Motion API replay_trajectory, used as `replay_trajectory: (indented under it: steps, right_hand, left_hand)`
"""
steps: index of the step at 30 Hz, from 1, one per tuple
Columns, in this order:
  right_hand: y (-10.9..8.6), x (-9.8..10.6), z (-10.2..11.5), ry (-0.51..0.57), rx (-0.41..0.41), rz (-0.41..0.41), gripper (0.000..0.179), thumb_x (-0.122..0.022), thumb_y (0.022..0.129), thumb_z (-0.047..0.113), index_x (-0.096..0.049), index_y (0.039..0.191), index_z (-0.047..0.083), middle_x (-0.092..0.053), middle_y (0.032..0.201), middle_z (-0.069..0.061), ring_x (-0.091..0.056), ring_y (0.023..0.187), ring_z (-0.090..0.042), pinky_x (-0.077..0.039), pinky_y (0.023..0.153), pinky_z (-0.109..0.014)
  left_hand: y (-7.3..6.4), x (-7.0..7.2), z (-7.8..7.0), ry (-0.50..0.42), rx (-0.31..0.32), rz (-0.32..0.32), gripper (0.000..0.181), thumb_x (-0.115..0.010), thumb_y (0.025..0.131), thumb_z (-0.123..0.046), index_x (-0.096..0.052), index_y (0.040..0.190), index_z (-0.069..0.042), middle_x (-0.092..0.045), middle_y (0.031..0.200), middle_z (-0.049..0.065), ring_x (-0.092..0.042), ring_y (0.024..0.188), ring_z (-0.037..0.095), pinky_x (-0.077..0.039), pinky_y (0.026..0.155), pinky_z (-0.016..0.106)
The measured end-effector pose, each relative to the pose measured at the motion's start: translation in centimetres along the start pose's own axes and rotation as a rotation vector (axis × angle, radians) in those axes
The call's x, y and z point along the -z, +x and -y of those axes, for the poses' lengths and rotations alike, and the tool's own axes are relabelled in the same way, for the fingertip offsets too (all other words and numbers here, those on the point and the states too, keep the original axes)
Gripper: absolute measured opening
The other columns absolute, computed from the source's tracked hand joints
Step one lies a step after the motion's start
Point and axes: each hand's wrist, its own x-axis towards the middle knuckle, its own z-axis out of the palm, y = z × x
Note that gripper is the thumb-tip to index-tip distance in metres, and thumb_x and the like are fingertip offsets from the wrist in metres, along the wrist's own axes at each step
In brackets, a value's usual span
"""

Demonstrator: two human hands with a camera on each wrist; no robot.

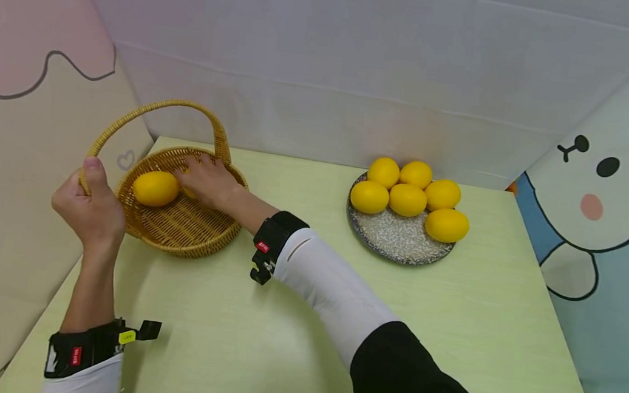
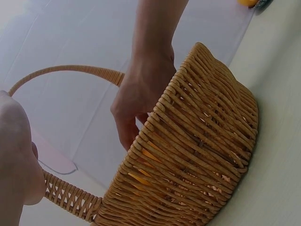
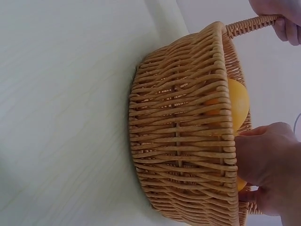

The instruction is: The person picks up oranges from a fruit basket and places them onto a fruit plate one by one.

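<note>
A wicker basket [image 1: 187,250] stands at the back left of the table, its arched handle [image 1: 159,107] raised. My left hand [image 1: 92,205] grips the left side of that handle; the thumb lies along it. Inside the basket, a yellow lemon [image 1: 156,188] sits at the left. My right hand [image 1: 211,183] reaches in over the rim and holds another lemon [image 3: 241,183], mostly covered by the fingers and the basket wall. In the left wrist view, the right hand [image 2: 146,87] points down into the basket behind the weave [image 2: 197,141].
A grey speckled plate [image 1: 394,235] at the back right carries several lemons [image 1: 407,200], grouped toward its back and right. Fabric walls [image 1: 357,59] rise behind the table [image 1: 261,339] and at both sides. Each wrist wears a black strap with a camera.
</note>
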Motion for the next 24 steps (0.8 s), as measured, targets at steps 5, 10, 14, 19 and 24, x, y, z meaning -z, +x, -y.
replay_trajectory:
  steps: [5,10,14,19,24]
  right_hand:
    - [-0.1,0.2,-0.4,0.064,0.011,0.011,0.065,-0.060,0.116,0.025,-0.035,0.175,0.035,-0.035,0.181,-0.005,-0.042,0.164,-0.033,-0.049,0.128,-0.047]
    - [-0.7,0.6,-1.0,0.128,0.042,-0.020,0.069,-0.066,0.113,0.033,-0.036,0.174,0.033,-0.035,0.180,-0.005,-0.040,0.166,-0.031,-0.046,0.130,-0.046]
    - [-1.4,0.7,-1.7,0.200,0.064,-0.058,0.071,-0.071,0.110,0.036,-0.039,0.173,0.031,-0.036,0.179,-0.007,-0.041,0.164,-0.030,-0.047,0.129,-0.042]
    - [-2.4,0.3,-2.5,0.275,0.114,-0.156,0.073,-0.077,0.106,0.037,-0.045,0.170,0.025,-0.042,0.175,-0.011,-0.046,0.159,-0.030,-0.042,0.132,-0.040]
    - [-3.7,0.1,-3.1,0.349,0.151,-0.243,0.070,-0.078,0.106,0.036,-0.049,0.167,0.020,-0.046,0.172,-0.012,-0.046,0.160,-0.030,-0.038,0.135,-0.041]
  left_hand:
    - [0.0,0.0,0.2,-0.009,-0.003,0.000,0.058,-0.063,0.103,-0.040,-0.033,0.055,-0.028,-0.025,0.056,-0.016,-0.014,0.056,0.004,-0.006,0.057,0.025]
    - [0.1,0.0,0.3,-0.011,-0.009,-0.002,0.058,-0.063,0.103,-0.041,-0.032,0.055,-0.028,-0.025,0.056,-0.016,-0.014,0.056,0.004,-0.006,0.057,0.025]
    - [0.3,0.1,0.3,-0.010,-0.011,-0.010,0.058,-0.063,0.103,-0.041,-0.032,0.055,-0.028,-0.025,0.056,-0.016,-0.015,0.056,0.003,-0.006,0.057,0.024]
    - [0.2,0.2,0.3,-0.012,-0.004,-0.018,0.059,-0.063,0.104,-0.038,-0.031,0.055,-0.026,-0.025,0.056,-0.017,-0.014,0.056,0.004,-0.005,0.057,0.025]
    - [0.2,0.1,0.2,-0.019,-0.007,-0.017,0.059,-0.063,0.103,-0.038,-0.031,0.055,-0.025,-0.025,0.055,-0.017,-0.014,0.056,0.003,-0.006,0.057,0.024]
